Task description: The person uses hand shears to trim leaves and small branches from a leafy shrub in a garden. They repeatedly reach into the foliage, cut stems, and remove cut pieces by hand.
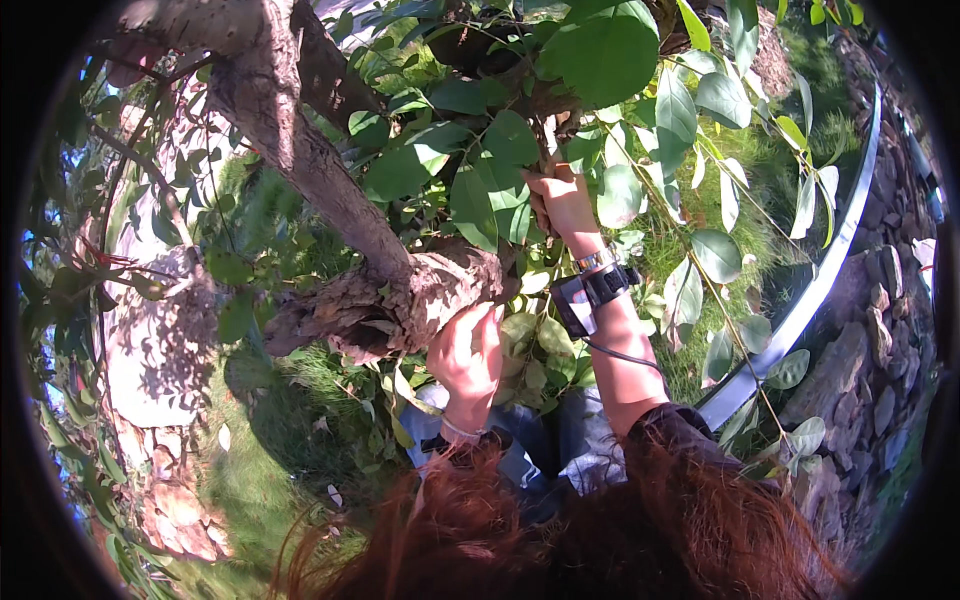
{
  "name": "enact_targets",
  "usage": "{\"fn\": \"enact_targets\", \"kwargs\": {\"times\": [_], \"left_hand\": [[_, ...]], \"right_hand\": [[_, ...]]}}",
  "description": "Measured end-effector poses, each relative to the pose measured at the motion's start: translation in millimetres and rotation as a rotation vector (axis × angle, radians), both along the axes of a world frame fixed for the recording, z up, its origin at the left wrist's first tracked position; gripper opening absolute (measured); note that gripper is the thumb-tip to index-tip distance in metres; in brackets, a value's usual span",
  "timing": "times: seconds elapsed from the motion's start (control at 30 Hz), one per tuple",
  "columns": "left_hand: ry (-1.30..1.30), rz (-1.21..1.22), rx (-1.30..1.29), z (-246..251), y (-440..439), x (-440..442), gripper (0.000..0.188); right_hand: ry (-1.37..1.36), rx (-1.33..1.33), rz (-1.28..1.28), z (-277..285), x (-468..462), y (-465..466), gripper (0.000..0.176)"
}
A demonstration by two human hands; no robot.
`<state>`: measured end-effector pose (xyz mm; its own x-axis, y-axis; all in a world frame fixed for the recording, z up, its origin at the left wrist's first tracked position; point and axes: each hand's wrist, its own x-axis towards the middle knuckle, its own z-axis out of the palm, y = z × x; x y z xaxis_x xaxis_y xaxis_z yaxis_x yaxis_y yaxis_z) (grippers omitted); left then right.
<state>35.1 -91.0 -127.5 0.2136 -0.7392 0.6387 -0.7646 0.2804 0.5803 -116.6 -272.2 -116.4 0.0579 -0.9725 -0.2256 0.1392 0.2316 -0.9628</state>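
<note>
My left hand (pixel 466 352) is at the underside of a thick, rough-barked tree branch (pixel 450 285), its fingers curled near the bark; whether they hold anything I cannot tell. Farther ahead and to the right, my right hand (pixel 561 196) reaches up among green leaves (pixel 480 191) to a narrower, peeling stem (pixel 551 135). Its fingers are bent beside that stem, and their grip is partly hidden. On the right wrist are a bracelet and a black strapped device (pixel 581 304) with a cable.
A slanting limb (pixel 330 172) joins the thick branch from the upper left. Leafy twigs (pixel 697 262) hang at the right, before a pale curved edging strip (pixel 795 322) and stacked stones (pixel 832 375). Grass (pixel 262 465) and a sunlit stone surface (pixel 154 360) lie left.
</note>
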Motion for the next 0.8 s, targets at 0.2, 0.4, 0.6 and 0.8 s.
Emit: {"fn": "enact_targets", "kwargs": {"times": [0.2, 0.4, 0.6, 0.8], "left_hand": [[-0.041, -0.038, -0.028, 9, 5, 3, 0.021], [-0.420, 0.012, -0.225, 38, 22, 1, 0.015], [-0.719, 0.028, -0.009, 41, 2, -12, 0.028], [-0.676, -0.072, 0.131, 31, -18, -14, 0.029]], "right_hand": [[-0.013, -0.026, 0.082, -23, 1, 6, 0.015], [-0.014, -0.064, 0.183, -32, -11, -18, 0.013], [0.104, -0.097, 0.085, -22, -14, -29, 0.019], [0.336, -0.141, -0.018, -22, -22, -31, 0.029]]}}
